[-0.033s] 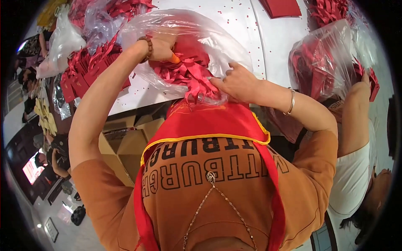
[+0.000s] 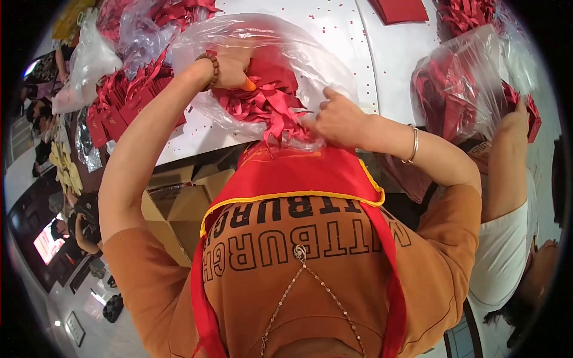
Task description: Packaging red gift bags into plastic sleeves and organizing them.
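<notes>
A clear plastic bag [image 2: 325,65] lies on the table's near edge, its mouth toward me. Inside sits a bundle of red flat pieces with ribbons [image 2: 268,110], ribbon ends spilling toward the mouth. My left hand [image 2: 230,71] reaches into the bag and is closed on the far left of the bundle; an orange cover sits on its thumb, and its other fingers show poorly through the film. My right hand [image 2: 341,119] is closed at the bag's right rim, fingers curled in beside the ribbons, pinching the plastic.
Stacked red ribboned pieces [image 2: 134,101] lie at left, beside more bagged ones. Red flat sheets [image 2: 400,11] lie at the back right. Another person's hand [image 2: 518,113] is at a second filled bag [image 2: 456,89] on the right. Cardboard boxes [image 2: 185,209] stand below the table.
My right hand's index finger has drawn back from over the ribbons and curled in at the bag's rim. My left hand stays in place.
</notes>
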Motion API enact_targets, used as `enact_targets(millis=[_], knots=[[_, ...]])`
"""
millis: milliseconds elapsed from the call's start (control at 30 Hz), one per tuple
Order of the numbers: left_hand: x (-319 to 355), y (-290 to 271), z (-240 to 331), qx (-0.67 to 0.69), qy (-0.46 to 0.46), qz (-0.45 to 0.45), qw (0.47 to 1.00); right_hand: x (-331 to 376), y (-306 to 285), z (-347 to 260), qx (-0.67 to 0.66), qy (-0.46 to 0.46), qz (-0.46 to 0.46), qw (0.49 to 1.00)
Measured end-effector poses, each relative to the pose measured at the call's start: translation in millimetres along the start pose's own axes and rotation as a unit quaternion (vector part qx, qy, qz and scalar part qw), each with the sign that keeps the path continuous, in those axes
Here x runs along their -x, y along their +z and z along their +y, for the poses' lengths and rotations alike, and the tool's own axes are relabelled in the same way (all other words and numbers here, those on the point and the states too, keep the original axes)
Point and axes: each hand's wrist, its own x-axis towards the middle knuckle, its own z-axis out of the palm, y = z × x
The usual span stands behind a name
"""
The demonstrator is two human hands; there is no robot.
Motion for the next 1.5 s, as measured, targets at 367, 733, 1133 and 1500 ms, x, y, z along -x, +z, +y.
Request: enact_targets(millis=[367,733,1133,1500], knots=[[-20.0,21.3,-1.9,-0.144,-0.057,0.039,0.987,13.3,-68.9,3.7,-0.383,-0.088,-0.064,0.917],[4.9,24.5,-9.1,-0.037,-0.017,0.214,0.976,-100.5,-24.1,25.9,-0.697,0.244,0.479,0.475],[12.6,14.2,-11.5,0.068,0.005,0.106,0.992,-91.8,22.6,16.5,-0.575,0.385,0.426,0.583],[0.1,54.3,-32.7,0.575,-0.012,0.314,0.755,-94.7,15.2,6.9,-0.597,0.393,0.347,0.607]])
